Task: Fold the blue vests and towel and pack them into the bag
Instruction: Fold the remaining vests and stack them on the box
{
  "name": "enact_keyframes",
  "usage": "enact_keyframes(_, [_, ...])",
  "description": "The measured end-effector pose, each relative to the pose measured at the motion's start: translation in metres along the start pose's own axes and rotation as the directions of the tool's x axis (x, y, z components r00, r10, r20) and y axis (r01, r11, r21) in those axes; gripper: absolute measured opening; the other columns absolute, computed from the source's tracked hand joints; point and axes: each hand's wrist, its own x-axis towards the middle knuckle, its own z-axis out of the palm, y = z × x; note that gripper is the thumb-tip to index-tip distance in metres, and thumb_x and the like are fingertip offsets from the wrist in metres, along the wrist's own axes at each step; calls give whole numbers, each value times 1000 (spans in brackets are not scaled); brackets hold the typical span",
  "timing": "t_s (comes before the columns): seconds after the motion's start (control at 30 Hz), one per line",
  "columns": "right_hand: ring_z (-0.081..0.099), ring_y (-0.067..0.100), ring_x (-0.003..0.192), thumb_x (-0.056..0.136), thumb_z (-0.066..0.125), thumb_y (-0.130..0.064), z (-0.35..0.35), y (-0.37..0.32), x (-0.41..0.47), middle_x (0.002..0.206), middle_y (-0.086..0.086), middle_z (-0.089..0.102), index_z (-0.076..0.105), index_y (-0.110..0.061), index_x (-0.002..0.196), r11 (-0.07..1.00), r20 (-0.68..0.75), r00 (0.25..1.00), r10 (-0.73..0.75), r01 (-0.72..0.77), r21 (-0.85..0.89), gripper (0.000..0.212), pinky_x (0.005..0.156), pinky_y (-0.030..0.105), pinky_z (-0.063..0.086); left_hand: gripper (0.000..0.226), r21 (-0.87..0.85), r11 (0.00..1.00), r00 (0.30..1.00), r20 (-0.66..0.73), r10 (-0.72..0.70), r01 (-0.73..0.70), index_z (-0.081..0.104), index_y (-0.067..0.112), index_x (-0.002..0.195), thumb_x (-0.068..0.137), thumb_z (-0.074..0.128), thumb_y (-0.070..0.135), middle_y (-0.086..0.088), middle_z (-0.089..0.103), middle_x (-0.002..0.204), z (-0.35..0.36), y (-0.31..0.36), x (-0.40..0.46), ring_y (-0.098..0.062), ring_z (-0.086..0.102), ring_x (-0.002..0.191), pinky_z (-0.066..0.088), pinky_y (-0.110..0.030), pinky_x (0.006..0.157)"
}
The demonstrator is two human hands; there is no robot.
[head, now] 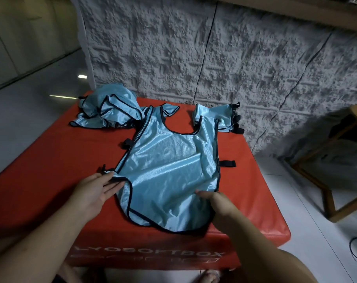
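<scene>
A shiny light-blue vest (169, 170) with black trim lies spread flat on the red soft box (51, 164). My left hand (96, 190) lies palm up with straight fingers at the vest's lower left edge, fingertips under the trim. My right hand (216, 203) rests on the vest's lower right part, knuckles up and fingers bent; whether it pinches the cloth cannot be seen. A crumpled heap of blue vests (108, 111) sits at the back left. A small folded stack of vests (218, 117) lies at the back right. No towel or bag is in view.
A textured grey wall panel (214, 58) stands right behind the box. A wooden frame of a chair or table (333, 176) is on the right on the pale tiled floor (316, 231). A black cable (355, 248) lies near the right edge.
</scene>
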Motion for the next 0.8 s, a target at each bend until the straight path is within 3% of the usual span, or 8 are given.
enact_keyframes(0.17, [68, 43, 111, 86, 68, -4, -5, -11, -8, 121, 24, 69, 64, 2, 126, 994, 116, 992, -52, 41, 99, 40, 103, 59, 49, 22, -66, 997, 999, 34, -40, 43, 62, -9, 116, 99, 57, 5, -26, 70, 111, -5, 3, 5, -28, 73, 102, 62, -32, 80])
enact_keyframes(0.27, [63, 50, 114, 83, 66, 0, -19, -21, -14, 124, 30, 65, 61, 7, 128, 994, 168, 985, -43, 26, 103, 46, 104, 64, 46, 13, -146, 987, 998, -1, -62, 61, 63, -5, 104, 98, 56, 4, -22, 69, 106, -7, 6, 8, -25, 70, 100, 63, -26, 70])
enact_keyframes(0.47, [72, 41, 93, 85, 61, 3, -38, -32, -28, 111, 29, 71, 66, 8, 119, 1000, 92, 996, -14, 14, 2, 34, 78, 45, 59, 6, -208, 977, 994, -81, -73, 55, 61, 2, 94, 95, 55, 3, -15, 63, 101, -16, 12, 10, -21, 65, 96, 61, -22, 67])
enact_keyframes(0.6, [73, 35, 77, 85, 61, 7, -48, -26, -28, 98, 26, 74, 66, 13, 112, 994, -17, 994, 112, -112, -16, 28, 65, 39, 61, 5, -207, 977, 990, -121, -79, 53, 59, 4, 91, 94, 55, 2, -13, 61, 98, -20, 13, 8, -19, 63, 90, 59, -19, 60])
enact_keyframes(0.73, [73, 37, 87, 83, 62, 10, -62, -19, -28, 107, 28, 72, 64, 14, 117, 979, -120, 973, 197, -202, -38, 34, 67, 39, 62, 9, -202, 978, 989, -129, -76, 49, 57, 5, 86, 93, 53, 1, -12, 59, 92, -20, 14, 2, -19, 62, 85, 60, -19, 60])
enact_keyframes(0.8, [72, 36, 79, 78, 70, 7, -63, -19, -35, 103, 27, 73, 68, 12, 113, 971, -130, 966, 222, -231, -54, 35, 58, 37, 61, 10, -177, 983, 990, -120, -79, 57, 57, 4, 85, 93, 52, 1, -13, 59, 91, -20, 13, -2, -19, 61, 85, 60, -20, 62])
